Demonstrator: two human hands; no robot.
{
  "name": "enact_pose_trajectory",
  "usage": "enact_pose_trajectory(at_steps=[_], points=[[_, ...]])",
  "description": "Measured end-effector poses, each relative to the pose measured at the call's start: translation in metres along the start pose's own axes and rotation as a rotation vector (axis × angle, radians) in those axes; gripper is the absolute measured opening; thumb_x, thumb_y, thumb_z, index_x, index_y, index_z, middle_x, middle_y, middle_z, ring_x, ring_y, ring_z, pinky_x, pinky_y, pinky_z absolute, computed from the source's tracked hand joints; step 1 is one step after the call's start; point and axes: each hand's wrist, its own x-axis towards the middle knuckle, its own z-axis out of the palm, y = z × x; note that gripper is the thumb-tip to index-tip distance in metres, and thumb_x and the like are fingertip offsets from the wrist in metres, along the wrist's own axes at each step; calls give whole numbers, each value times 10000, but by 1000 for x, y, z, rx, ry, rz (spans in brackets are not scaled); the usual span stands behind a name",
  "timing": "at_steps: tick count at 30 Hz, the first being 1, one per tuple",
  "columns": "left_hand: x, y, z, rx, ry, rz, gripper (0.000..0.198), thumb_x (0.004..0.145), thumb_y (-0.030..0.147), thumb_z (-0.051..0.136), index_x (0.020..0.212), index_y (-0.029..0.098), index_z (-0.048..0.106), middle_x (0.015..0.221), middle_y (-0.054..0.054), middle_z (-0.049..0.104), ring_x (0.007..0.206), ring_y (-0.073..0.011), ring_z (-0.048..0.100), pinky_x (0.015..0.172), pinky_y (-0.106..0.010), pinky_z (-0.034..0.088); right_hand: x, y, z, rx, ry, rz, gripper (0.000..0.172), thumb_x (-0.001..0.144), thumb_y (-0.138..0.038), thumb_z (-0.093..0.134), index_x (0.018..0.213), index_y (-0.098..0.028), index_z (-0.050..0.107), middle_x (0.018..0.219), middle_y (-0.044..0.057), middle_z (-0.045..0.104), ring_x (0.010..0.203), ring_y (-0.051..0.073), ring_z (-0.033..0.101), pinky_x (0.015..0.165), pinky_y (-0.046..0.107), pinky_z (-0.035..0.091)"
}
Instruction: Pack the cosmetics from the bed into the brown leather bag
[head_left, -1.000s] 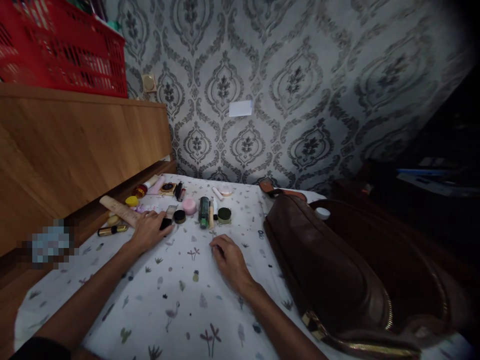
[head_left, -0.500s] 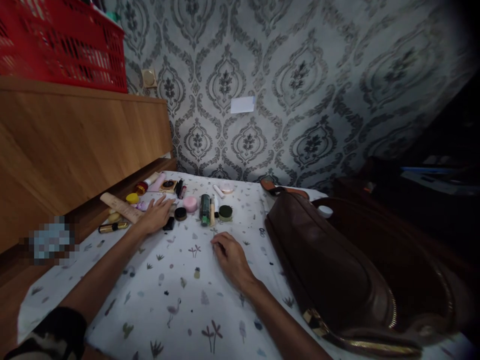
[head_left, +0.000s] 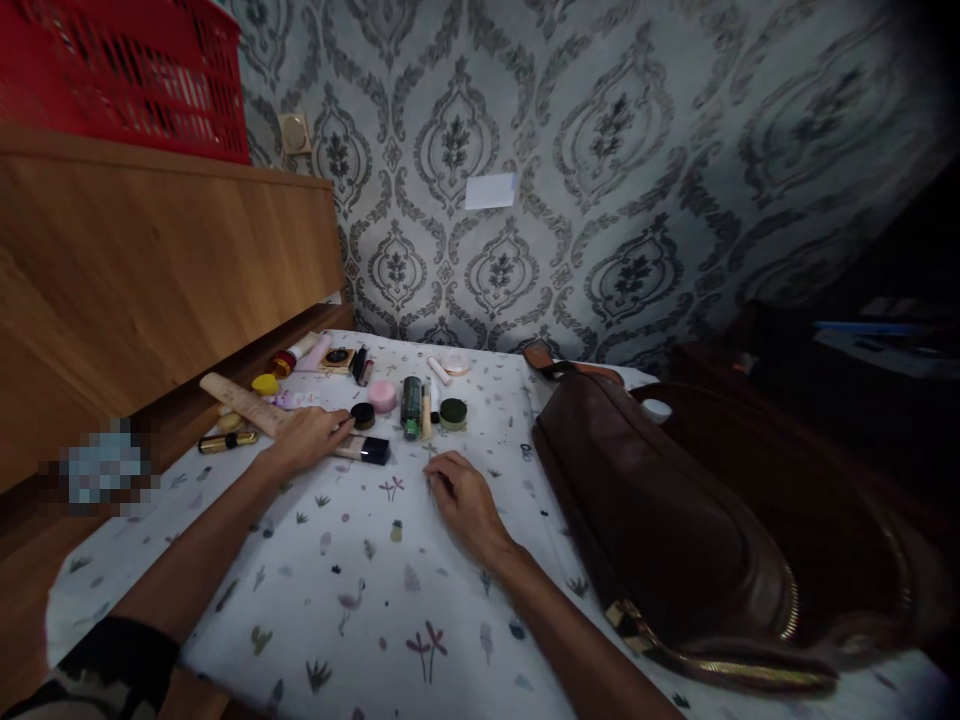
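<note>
Cabinetry of plain brown wood [head_left: 165,260] stands well to the left of the dark green bottle with a bright green end [head_left: 412,405]. Also well left of that bottle lie a slim gold-and-black tube [head_left: 227,442] and a long beige patterned tube [head_left: 240,402].

The left hand [head_left: 313,438] comes next, left of the green bottle, fingers lightly bent over a clear-and-beige cosmetic bottle with a glossy black cap [head_left: 375,450]. Whether they grasp it or only rest there, I cannot tell. It lies on its side, left of the green bottle and nearer the wearer, cap toward the right. It is probably light, stiff and slick, and breakable if glass; the surest hold should be thumb against fingers around its body, since the cap alone might come off.

Just left of the green bottle sit a squat black-lidded jar [head_left: 363,414] and a round pale pink jar [head_left: 382,397]. Right of it and nearer the wearer, the right hand [head_left: 465,500] rests released, fingers loosely curled around nothing visible. A brown leather bag with a gold zip [head_left: 645,500] lies farther right.
</note>
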Motion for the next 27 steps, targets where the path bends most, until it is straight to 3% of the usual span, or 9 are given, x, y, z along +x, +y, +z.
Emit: enact_pose_trajectory(at_steps=[6,10,16,22,27], points=[[-8,17,-2,-48,19,35,371,980,396,371,935,218,693,746,-55,724,694,-212,664,621,-279,373,-1,-1,-1,-9,13,8,208,844,-80,473,910,-184,640,936,66,647,884,203,611,811,333,494],[-15,45,6,-57,76,29,355,988,355,362,895,195,665,799,-62,733,707,-197,663,640,-280,388,-2,-3,0,-8,36,23,211,887,-140,471,1012,-176,638,945,73,654,889,212,614,817,346,498],[-24,89,13,-70,126,127,317,996,307,346,902,191,626,876,-70,675,768,-204,626,650,-300,428,-2,-9,-1,6,49,57,241,967,-244,427,1086,-175,625,1018,96,666,954,221,612,876,370,482],[-24,96,12,-94,222,266,218,953,195,386,949,155,601,977,-130,634,1023,-290,568,898,-438,450,0,-14,-2,-42,22,47,283,1006,-269,366,921,-175,619,918,87,631,899,211,588,851,350,462],[-28,86,20,-137,224,395,393,1017,282,296,1305,122,510,1350,-143,589,1383,-264,394,1134,-467,303,0,-15,-3,-58,7,39,338,1025,-293,327,795,-193,553,827,59,580,811,192,557,798,325,446]])
